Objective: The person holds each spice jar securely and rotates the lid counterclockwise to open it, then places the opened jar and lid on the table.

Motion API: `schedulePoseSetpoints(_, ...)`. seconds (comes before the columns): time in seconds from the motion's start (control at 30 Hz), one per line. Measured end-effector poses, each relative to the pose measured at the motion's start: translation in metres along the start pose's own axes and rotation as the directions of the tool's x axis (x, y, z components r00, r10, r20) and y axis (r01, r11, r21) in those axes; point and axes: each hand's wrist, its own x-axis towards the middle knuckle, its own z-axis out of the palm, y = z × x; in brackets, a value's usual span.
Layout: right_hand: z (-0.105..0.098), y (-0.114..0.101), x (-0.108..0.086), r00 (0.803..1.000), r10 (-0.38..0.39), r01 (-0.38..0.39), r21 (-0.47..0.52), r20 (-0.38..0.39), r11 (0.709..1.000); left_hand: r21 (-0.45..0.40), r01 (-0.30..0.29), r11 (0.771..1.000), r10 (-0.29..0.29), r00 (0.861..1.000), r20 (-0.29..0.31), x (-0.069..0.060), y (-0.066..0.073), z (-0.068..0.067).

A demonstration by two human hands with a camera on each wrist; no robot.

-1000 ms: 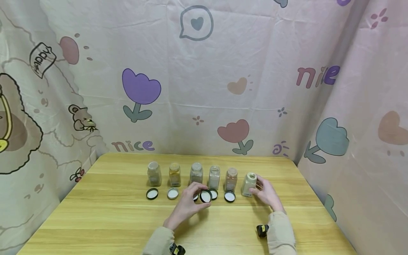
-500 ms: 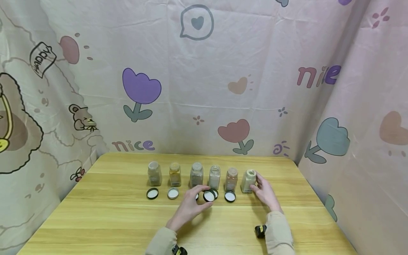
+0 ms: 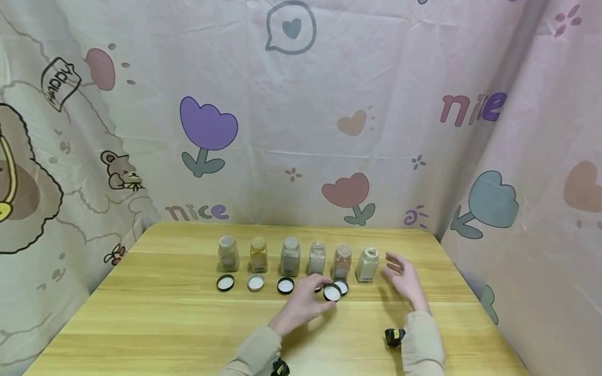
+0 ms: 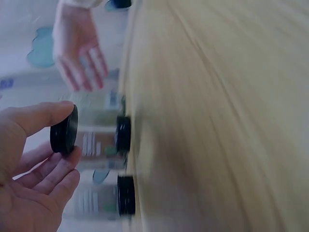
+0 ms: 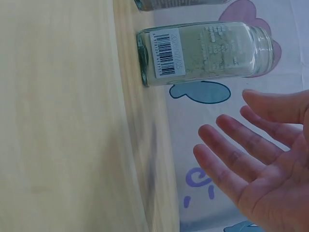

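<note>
Between thumb and fingers my left hand (image 3: 303, 304) pinches a black jar lid (image 3: 332, 293), its white inside facing me. In the left wrist view the same lid (image 4: 64, 129) is held above the wooden surface. My right hand (image 3: 405, 282) is beside the rightmost glass jar (image 3: 367, 265), apart from it, with fingers relaxed. That jar (image 5: 207, 52) stands uncapped, holds pale powder and bears a barcode label. Left of it stands a jar of reddish-brown powder (image 3: 342, 262). A black lid (image 3: 343, 286) lies before that jar, partly behind the held lid.
Further left in the row stand a jar of white contents (image 3: 317, 258), a grey one (image 3: 290, 258), a yellow one (image 3: 258, 256) and another greyish one (image 3: 228, 254). Lids (image 3: 285, 285) lie in front of them on the wooden table (image 3: 155, 313). A printed curtain (image 3: 282, 130) hangs behind.
My left hand has moved right with the lid. My right hand has let go of the rightmost jar and drawn away to the right; that jar now stands slightly farther back.
</note>
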Motion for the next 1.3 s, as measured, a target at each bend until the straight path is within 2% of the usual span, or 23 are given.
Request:
schedulePoseSetpoints(0.1,-0.002,-0.001,0.001,0.999,0.015,-0.015,0.006,-0.028,1.000,0.046,0.008,0.999,-0.010,0.999,0.050,0.011,0.008,0.009)
schedulePoseSetpoints(0.23,-0.003,-0.002,0.003,0.998,0.018,-0.017,0.012,-0.068,1.000,0.094,0.048,0.994,-0.057,0.993,0.100,0.025,0.021,0.024)
schedulePoseSetpoints(0.37,-0.004,-0.002,0.004,0.993,0.019,-0.016,0.021,-0.117,1.000,0.174,0.054,0.983,-0.070,0.994,0.085,0.037,0.028,0.040)
schedulePoseSetpoints(0.43,-0.004,-0.002,0.005,0.990,0.027,-0.024,0.020,-0.141,1.000,0.238,0.053,0.970,-0.071,0.995,0.065,0.042,0.030,0.047)
schedulePoseSetpoints(0.67,-0.003,-0.001,0.005,0.985,0.018,-0.019,-0.006,-0.171,1.000,0.446,0.086,0.891,-0.100,0.995,0.007,0.053,0.032,0.070)
schedulePoseSetpoints(0.77,-0.002,0.000,0.007,0.985,0.008,-0.012,-0.025,-0.170,1.000,0.496,0.081,0.865,-0.092,0.996,-0.003,0.055,0.031,0.076)
schedulePoseSetpoints(0.9,-0.002,0.004,0.010,0.986,-0.009,0.000,-0.054,-0.164,0.999,0.542,0.099,0.834,-0.113,0.994,-0.007,0.056,0.031,0.082)
schedulePoseSetpoints(1.13,-0.002,0.004,0.012,0.992,-0.018,0.007,-0.092,-0.125,0.996,0.596,0.125,0.793,-0.140,0.990,-0.020,0.059,0.029,0.090)
schedulePoseSetpoints(1.3,-0.002,0.002,0.010,0.995,-0.015,0.006,-0.099,-0.097,0.995,0.601,0.127,0.789,-0.143,0.989,-0.022,0.060,0.029,0.090)
